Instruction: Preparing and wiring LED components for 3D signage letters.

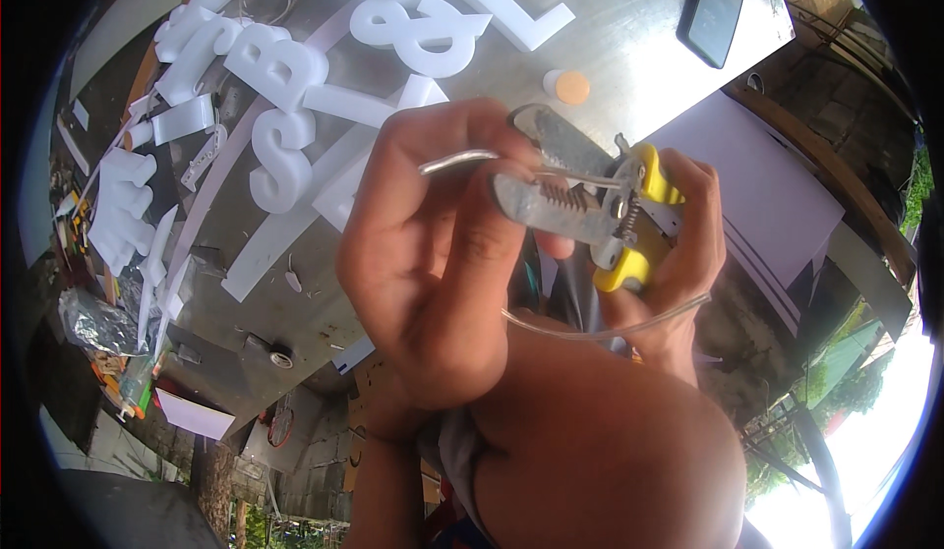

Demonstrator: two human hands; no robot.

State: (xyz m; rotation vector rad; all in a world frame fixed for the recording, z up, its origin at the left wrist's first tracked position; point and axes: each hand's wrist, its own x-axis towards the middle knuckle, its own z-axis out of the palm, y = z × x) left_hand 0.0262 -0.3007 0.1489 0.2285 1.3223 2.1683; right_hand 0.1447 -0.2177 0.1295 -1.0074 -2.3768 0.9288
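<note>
My left hand [423, 254] is closed, with thumb and forefinger pinching a thin clear-coated wire [457, 161] beside the tool's jaws. My right hand [688, 225] wraps the yellow handles of a wire stripper [556, 205], a grey metal tool with small coil springs. The stripper's broad jaws point left and stand apart, their tips at my left fingertips. From the left fingers the wire runs between the jaws toward the pivot. Another length of it curves below, from beside my left hand to my right wrist. Part of my right hand is hidden behind the tool.
Several white block letters [280, 67] lie on the metal table [629, 18] at the far left. A dark phone [712, 13] and an orange-topped white cap [567, 87] rest farther back. White sheets [747, 185] are at the right, a crumpled clear plastic bag [98, 321] at the left.
</note>
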